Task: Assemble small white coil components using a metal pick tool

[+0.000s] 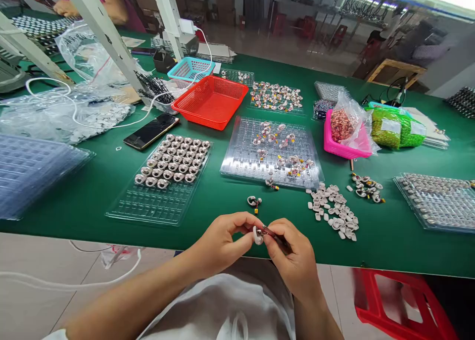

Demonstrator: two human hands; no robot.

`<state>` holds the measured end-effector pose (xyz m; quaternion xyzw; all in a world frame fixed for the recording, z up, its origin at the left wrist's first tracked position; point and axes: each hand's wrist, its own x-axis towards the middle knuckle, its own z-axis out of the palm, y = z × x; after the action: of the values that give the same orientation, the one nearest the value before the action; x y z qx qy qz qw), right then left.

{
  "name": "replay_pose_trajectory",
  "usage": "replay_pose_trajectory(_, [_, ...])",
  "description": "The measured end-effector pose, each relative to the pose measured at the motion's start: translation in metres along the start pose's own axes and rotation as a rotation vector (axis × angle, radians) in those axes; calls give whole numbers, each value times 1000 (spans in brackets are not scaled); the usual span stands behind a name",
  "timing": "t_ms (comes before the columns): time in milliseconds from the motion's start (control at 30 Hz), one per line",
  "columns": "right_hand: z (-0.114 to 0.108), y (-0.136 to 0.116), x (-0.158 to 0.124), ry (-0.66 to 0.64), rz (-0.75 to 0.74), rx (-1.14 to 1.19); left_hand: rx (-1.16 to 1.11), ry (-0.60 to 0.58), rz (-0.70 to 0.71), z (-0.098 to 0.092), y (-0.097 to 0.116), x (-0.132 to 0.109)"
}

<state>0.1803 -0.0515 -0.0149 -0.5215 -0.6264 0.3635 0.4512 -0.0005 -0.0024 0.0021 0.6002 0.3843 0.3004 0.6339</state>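
Near the table's front edge, my left hand (230, 241) pinches a white, curved earphone piece (257, 236) between thumb and fingers. My right hand (295, 253) is closed around a slim dark tool that looks like tweezers (277, 237); its tip meets the earphone piece. Just beyond my hands lies another curved earphone piece (254, 201) with a yellow-ended part, and one more (271, 183) sits at the front edge of a clear tray (237, 157) bearing several such pieces. To the right is a loose pile of small white caps (334, 209).
At left, a clear tray (144, 209) carries rows of finished-looking shells, with a phone (152, 130) behind it. A red basket (211, 105) and a pink bin (347, 144) stand farther back. Stacked trays (33, 169) lie far left; a red stool (404, 300) stands below right.
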Motion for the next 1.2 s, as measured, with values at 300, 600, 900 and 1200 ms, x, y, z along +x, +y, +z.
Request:
replay_pose_trajectory(300, [0,15,-1,-78,328,455,356,164,490,3,-17,2])
replay_pose_trajectory(600, [18,12,-6,99,255,325,185,145,298,7,-19,2])
replay_pose_trajectory(900, [6,-1,-2,62,8,-43,341,147,380,4,-16,-5])
replay_pose_trajectory(1200, [6,7,-1,21,209,298,226,200,231,10,-22,-4])
